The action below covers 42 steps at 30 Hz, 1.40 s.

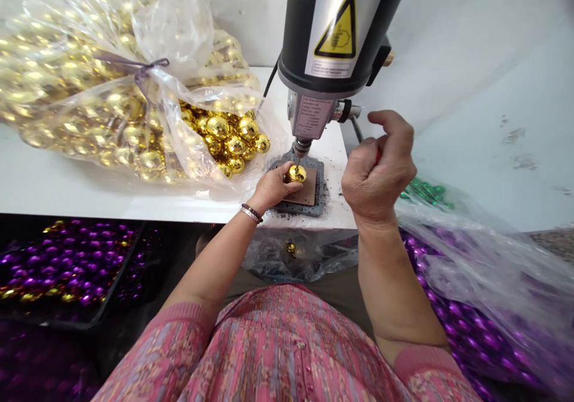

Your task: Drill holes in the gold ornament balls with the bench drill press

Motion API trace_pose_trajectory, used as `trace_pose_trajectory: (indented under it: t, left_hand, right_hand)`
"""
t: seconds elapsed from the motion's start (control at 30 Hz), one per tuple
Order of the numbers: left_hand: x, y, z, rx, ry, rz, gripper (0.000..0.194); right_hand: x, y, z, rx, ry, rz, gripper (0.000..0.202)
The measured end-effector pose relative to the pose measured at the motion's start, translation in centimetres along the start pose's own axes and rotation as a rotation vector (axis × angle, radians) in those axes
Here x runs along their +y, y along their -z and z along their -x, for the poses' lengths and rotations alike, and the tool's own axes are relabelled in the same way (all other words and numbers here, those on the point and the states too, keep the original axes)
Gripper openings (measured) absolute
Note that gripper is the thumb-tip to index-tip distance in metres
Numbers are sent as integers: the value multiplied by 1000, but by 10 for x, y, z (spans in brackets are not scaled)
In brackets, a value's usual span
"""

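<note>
My left hand grips a shiny gold ball from its left side, over the brown pad on the drill press base. Directly above the ball is the drill chuck, its bit reaching down to the ball's top. To the right of the machine, my right hand is closed around the red-tipped feed handle, which is mostly hidden by the fingers. The black motor housing carries a yellow warning label.
A tied clear bag of gold balls covers the white table's left part. Purple balls fill a dark crate at lower left. At right are bagged purple balls and green ones. Another gold ball lies on plastic below.
</note>
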<state>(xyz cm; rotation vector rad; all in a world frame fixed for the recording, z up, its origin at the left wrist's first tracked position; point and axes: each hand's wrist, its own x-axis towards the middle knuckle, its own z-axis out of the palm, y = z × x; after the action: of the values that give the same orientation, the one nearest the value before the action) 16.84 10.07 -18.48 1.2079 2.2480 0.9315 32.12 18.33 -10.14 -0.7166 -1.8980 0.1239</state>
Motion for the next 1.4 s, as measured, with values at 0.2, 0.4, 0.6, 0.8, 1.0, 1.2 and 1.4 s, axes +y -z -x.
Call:
trace_pose_trajectory:
  t: [0.2, 0.4, 0.6, 0.8, 1.0, 1.2, 1.4]
  left_hand:
    - [-1, 0, 0, 2, -19, 9, 67]
    - [-2, 0, 2, -14, -31, 22, 64]
    - [-3, -1, 1, -12, -27, 19, 64]
    - [-5, -2, 1, -9, -9, 15, 64]
    - [-4, -3, 2, -2, -9, 26, 66]
    - [-6, -3, 2, 11, -22, 18, 64]
    - [-7, -4, 1, 2, -23, 44, 67]
  right_hand:
    - [6, -7, 7, -7, -25, 70, 42]
    - [11, -13, 13, 108, 65, 105, 44]
    - [15, -19, 13, 261, 209, 77, 34]
    - [18, -24, 14, 322, 286, 46, 29]
    - [22, -28, 19, 338, 298, 15, 29]
    - [33, -41, 34, 247, 203, 22, 34]
    - [48, -57, 42, 230, 214, -4, 33]
